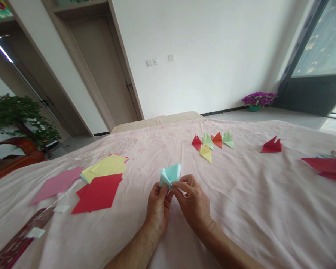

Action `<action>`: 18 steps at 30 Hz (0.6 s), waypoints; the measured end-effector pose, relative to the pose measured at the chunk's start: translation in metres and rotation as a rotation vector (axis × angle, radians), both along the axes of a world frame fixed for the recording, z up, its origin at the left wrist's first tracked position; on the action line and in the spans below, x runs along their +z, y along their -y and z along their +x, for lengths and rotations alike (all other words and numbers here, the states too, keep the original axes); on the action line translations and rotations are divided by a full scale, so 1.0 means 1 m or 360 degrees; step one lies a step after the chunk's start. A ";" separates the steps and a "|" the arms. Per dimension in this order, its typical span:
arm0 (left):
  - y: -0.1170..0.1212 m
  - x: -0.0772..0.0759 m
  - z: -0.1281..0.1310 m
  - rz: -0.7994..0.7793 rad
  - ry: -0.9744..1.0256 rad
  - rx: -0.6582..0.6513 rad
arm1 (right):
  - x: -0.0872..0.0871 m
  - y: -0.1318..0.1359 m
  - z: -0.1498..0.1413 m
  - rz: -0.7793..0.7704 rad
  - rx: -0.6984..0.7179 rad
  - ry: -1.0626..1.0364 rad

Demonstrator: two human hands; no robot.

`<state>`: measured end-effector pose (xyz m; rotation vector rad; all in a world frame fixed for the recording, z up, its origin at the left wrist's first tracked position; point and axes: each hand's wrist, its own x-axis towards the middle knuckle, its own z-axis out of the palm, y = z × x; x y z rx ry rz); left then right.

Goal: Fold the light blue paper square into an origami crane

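Observation:
A light blue folded paper (pixel 172 172) is held up between my two hands over the cloth. My left hand (pixel 157 203) grips its lower left part, with the thumb on the near face. The thumb and index finger of my right hand (pixel 194 200) pinch its bottom edge near the middle. Its upper part opens into a wide folded shape above my fingertips. Beyond it stand several small folded paper pieces, among them a yellow one (pixel 205 152), a red one (pixel 196 142), an orange one (pixel 217 139) and a pale green one (pixel 228 139).
Red paper sheets (pixel 100 194), yellow sheets (pixel 107 167) and a pink sheet (pixel 57 184) lie to the left. A dark red patterned packet (pixel 19 239) is at the near left. Rightward are a red folded piece (pixel 271 145) and red paper (pixel 327 167). A wrinkled pink cloth (pixel 241 209) covers the surface.

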<state>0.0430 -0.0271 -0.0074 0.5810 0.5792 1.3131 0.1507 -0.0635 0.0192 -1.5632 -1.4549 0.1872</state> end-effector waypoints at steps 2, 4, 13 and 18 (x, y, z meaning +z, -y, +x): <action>0.001 0.001 0.000 -0.0002 -0.0008 -0.0001 | -0.001 0.000 0.001 -0.0023 0.0015 -0.0066; 0.001 0.002 0.000 0.0000 -0.0014 -0.0002 | -0.001 0.000 0.002 -0.0035 0.0021 -0.0077; 0.002 -0.001 -0.001 -0.0016 -0.0034 0.0018 | 0.005 0.005 0.001 0.0029 0.0077 0.0255; 0.002 0.000 -0.002 0.0002 -0.0095 0.0069 | 0.006 0.005 0.003 0.0051 0.0059 0.0296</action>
